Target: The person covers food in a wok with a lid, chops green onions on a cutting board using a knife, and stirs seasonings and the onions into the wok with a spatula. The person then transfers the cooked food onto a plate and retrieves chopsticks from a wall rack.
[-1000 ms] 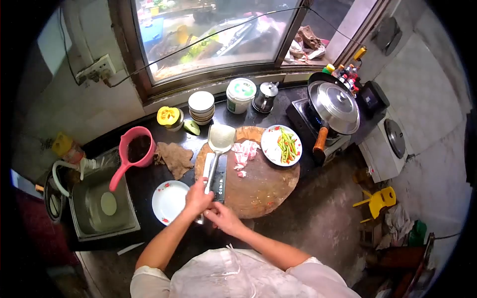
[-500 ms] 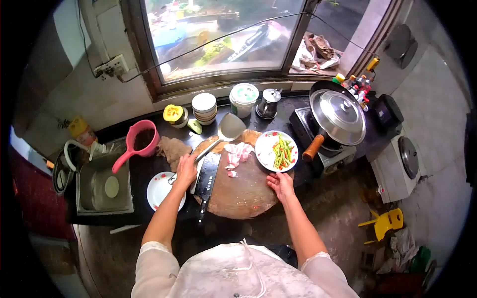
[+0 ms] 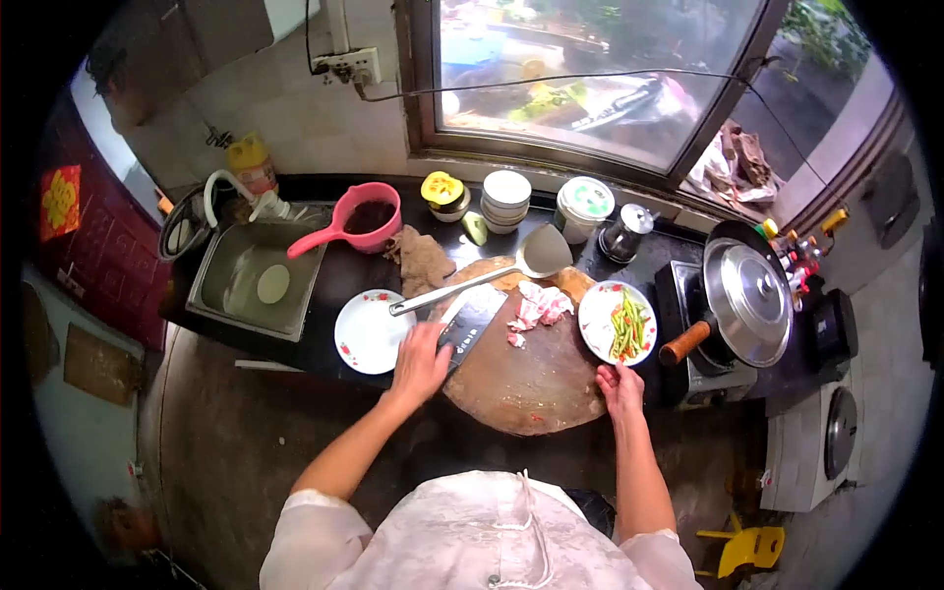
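White shirt (image 3: 442, 526) fills bottom centre. Just beyond it:

Left hand (image 3: 423, 362), left of centre: back up, fingers loosely bent, beside the knife (image 3: 476, 317). Knife handle mostly hidden; cannot tell whether it is held.

Right hand (image 3: 621, 390), right of centre: half open, fingertips at the near rim of the bean plate (image 3: 594, 318). Whether it grips or only touches: cannot tell.

Middle of frame: board (image 3: 531, 383), knife on its left, meat (image 3: 539, 305) towards the back, bean plate at its right edge. White plate (image 3: 369, 334) stands left of the board.

Change over half a second: left hand is off the spatula (image 3: 457, 288), which now slants from over the white plate to the board's far edge. Right hand is at the bean plate in both. Judged meaning: spatula set down, left hand freed from it, right still occupied.

Farther: lidded pan (image 3: 762, 285) right, bowls (image 3: 504, 202) upper centre, window (image 3: 600, 79) top.
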Available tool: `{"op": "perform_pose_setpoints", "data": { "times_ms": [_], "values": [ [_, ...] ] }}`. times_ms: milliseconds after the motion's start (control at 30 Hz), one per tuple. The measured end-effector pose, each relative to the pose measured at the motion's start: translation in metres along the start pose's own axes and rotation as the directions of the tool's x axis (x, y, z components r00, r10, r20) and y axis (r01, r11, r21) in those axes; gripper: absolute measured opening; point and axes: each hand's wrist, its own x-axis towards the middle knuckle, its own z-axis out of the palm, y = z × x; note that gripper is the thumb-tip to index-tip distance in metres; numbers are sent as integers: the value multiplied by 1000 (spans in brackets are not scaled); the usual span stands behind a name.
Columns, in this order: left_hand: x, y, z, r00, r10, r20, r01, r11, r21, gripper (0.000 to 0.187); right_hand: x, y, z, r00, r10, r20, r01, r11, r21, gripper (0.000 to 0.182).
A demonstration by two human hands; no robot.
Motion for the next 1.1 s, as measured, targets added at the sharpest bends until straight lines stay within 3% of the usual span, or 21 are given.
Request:
{"op": "perform_pose_setpoints", "data": {
  "times_ms": [67,133,200,267,333,400,467,533,600,833,933,1000,1100],
  "values": [
    [-44,8,-9,999,-36,23,34,997,67,48,-25,-3,0,994,53,93,-46,996,-76,21],
    [-73,14,-11,979,-161,125,146,982,121,53,-58,-7,7,979,36,200,39,933,-359,24],
    [-85,5,-2,967,-196,163,202,979,-26,52,-80,-3,10,946,40,322,143,839,-526,20],
    [-85,4,3,983,-146,115,148,989,-10,50,-82,18,4,817,-111,566,519,570,-637,16],
    [-78,5,6,986,-144,79,145,989,-8,50,-97,17,18,627,-188,756,772,282,-570,13],
    [-74,7,10,987,-160,18,160,987,22,49,-105,17,28,542,-88,836,840,83,-536,16],
    [-74,5,15,987,-157,-23,158,985,67,48,-112,23,38,390,-137,911,913,-73,-402,20],
    [-76,6,20,982,-179,-60,183,981,71,48,-127,22,48,388,-100,916,900,-172,-400,26],
    [-79,20,20,975,-156,-158,189,958,218,50,-136,21,50,386,-76,919,891,-228,-393,29],
    [-94,62,25,963,-69,-262,122,975,188,44,-127,35,18,266,-10,964,939,-223,-262,30],
    [-104,67,24,959,-35,-281,84,983,164,42,-138,26,16,259,91,962,945,-230,-232,38],
    [-118,62,24,938,-34,-344,97,981,169,40,-127,26,-3,173,28,984,953,-258,-160,27],
    [-150,49,10,892,-93,-442,193,963,187,33,-125,16,-29,227,85,970,936,-294,-193,30]
  ]
}}
